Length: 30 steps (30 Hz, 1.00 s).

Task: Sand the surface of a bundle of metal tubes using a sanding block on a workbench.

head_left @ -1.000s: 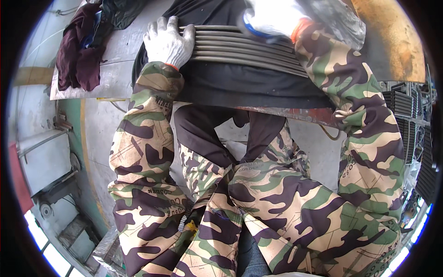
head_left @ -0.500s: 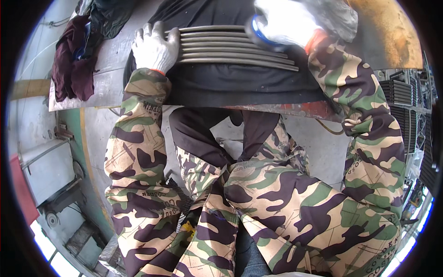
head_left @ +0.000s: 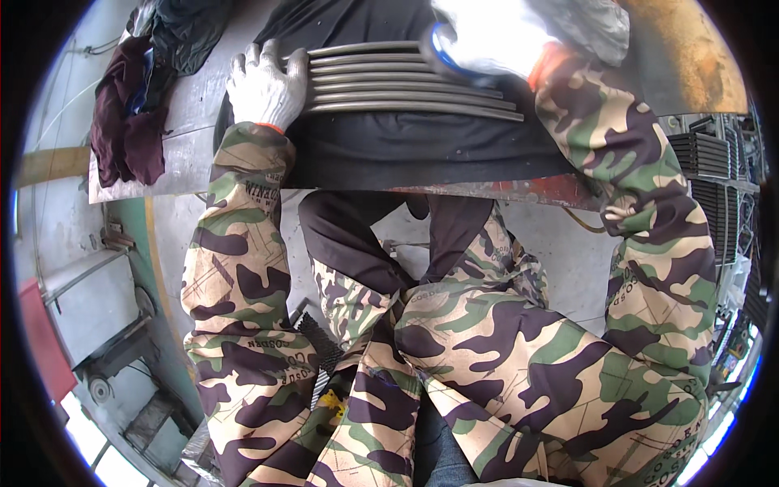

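metal rods (head_left: 369, 79) | left ends at spread left fingers (head_left: 268, 55) | beneath right fingers (head_left: 464, 36), grip: cannot tell

Rods (head_left: 381, 79) grey; cloth (head_left: 389, 150) black; gloves (head_left: 266, 91) white; sleeves (head_left: 239, 235) green-tan camouflage; rag (head_left: 122, 122) maroon.

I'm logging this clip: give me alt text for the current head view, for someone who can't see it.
A white-gloved left hand rests, fingers spread, at the left ends of parallel metal rods on black cloth; the gloved right hand, blurred, covers some rods farther right, any object in it unclear. Camouflage sleeves reach up from below; maroon cloth lies at the left.
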Available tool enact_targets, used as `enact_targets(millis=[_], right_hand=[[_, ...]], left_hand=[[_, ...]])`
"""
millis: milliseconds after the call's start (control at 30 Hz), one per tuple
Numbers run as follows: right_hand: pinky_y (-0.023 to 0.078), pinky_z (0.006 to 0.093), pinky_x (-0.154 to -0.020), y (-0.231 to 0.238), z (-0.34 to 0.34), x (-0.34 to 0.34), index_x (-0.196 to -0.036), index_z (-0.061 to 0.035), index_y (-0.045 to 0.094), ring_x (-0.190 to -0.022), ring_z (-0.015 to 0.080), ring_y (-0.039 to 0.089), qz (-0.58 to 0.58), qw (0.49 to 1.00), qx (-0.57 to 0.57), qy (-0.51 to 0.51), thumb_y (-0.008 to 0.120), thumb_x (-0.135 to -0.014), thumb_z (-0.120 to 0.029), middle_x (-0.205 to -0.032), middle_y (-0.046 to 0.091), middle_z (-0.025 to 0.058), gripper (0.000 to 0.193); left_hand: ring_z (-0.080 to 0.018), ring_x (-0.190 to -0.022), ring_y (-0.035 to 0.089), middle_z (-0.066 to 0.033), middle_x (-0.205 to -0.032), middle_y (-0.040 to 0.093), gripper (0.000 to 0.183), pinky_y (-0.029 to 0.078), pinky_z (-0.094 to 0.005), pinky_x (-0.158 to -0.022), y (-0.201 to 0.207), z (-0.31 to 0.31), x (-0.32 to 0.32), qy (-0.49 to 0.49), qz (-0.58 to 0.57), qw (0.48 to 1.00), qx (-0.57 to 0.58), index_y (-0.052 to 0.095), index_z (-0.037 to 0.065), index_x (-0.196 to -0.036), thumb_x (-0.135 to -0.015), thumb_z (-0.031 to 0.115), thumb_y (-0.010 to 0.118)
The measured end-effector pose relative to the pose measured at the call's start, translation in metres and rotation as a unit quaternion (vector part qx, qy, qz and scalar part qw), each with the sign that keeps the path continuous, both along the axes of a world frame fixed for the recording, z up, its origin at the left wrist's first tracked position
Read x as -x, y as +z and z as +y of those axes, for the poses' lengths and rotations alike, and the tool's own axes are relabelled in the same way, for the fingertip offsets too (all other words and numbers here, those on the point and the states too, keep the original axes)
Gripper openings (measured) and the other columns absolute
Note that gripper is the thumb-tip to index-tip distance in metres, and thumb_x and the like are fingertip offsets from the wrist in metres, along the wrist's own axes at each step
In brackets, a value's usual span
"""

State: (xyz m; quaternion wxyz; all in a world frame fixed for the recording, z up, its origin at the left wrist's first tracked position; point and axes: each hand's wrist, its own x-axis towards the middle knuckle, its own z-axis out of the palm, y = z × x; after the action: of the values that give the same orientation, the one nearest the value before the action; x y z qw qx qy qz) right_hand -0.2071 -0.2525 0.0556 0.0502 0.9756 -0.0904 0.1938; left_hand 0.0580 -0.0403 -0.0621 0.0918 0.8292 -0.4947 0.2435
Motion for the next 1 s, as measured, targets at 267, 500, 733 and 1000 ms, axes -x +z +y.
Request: enact_targets(millis=[267,500,733,1000], right_hand=[[0.057,0.0520,-0.073,0.002,0.008,-0.008,-0.090,-0.0069,0.066,-0.082,0.0401,0.068,0.022,0.999,-0.022,-0.025,0.063,-0.086,-0.025,-0.085,0.066,0.0175,0.019],[0.058,0.0507,-0.078,0.009,0.022,-0.027,-0.092,-0.0055,0.068,-0.086,0.0400,0.070,0.059,0.997,-0.030,-0.035,0.062,-0.087,-0.025,-0.089,0.069,0.0191,0.021],[0.057,0.0504,-0.076,0.005,0.017,-0.043,-0.091,-0.0054,0.067,-0.085,0.0396,0.070,0.051,0.998,-0.022,-0.038,0.063,-0.087,-0.025,-0.087,0.068,0.0184,0.021],[0.056,0.0519,-0.069,-0.009,0.001,-0.049,-0.089,-0.0070,0.065,-0.078,0.0402,0.068,-0.018,0.999,0.026,-0.016,0.065,-0.085,-0.026,-0.082,0.067,0.0190,0.019]], left_hand=[[-0.0427,-0.122,0.057,-0.0181,-0.124,0.066,0.049,0.047,-0.0563,-0.102,0.011,-0.003,0.014,0.023,0.024,0.999,0.002,0.070,0.009,-0.121,-0.093,0.048,0.063],[-0.0431,-0.123,0.057,-0.0194,-0.125,0.066,0.052,0.045,-0.0571,-0.104,0.015,-0.007,0.020,0.044,0.034,0.998,0.037,0.070,0.007,-0.120,-0.092,0.050,0.063],[-0.0448,-0.128,0.053,-0.0226,-0.129,0.063,0.060,0.041,-0.0569,-0.108,0.019,-0.003,0.025,0.052,0.050,0.997,0.011,0.069,0.006,-0.125,-0.093,0.055,0.060],[-0.0436,-0.132,0.051,-0.0226,-0.139,0.057,0.070,0.041,-0.0557,-0.111,0.029,0.004,0.025,0.071,0.082,0.994,-0.017,0.064,0.007,-0.138,-0.095,0.061,0.058]])
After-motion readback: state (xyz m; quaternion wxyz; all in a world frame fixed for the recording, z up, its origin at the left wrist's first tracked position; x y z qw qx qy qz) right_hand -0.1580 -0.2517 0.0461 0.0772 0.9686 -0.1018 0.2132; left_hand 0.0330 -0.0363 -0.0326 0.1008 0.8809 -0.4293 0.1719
